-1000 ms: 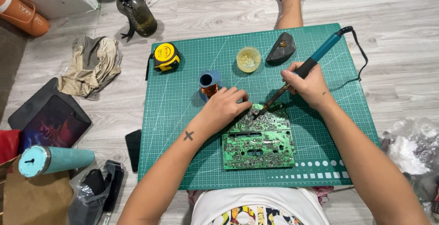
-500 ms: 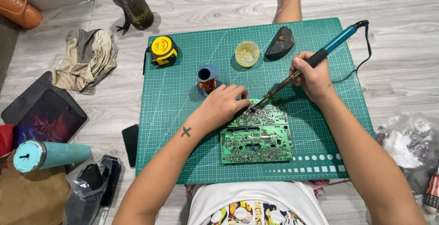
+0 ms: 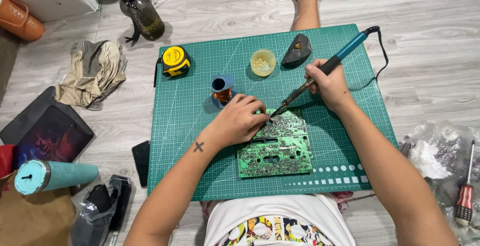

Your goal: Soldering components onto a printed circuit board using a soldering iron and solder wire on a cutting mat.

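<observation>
The green circuit board (image 3: 275,146) lies flat on the cutting mat (image 3: 190,126), its upper-left corner pressed by the curled left hand (image 3: 240,121), while the right hand (image 3: 327,83) grips a soldering iron (image 3: 320,73) angled down-left, tip at that corner.

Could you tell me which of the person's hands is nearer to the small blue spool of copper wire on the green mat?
Left. The left hand rests on the circuit board just below-right of the spool; the right hand, holding the soldering iron, is farther off to the spool's right.
</observation>
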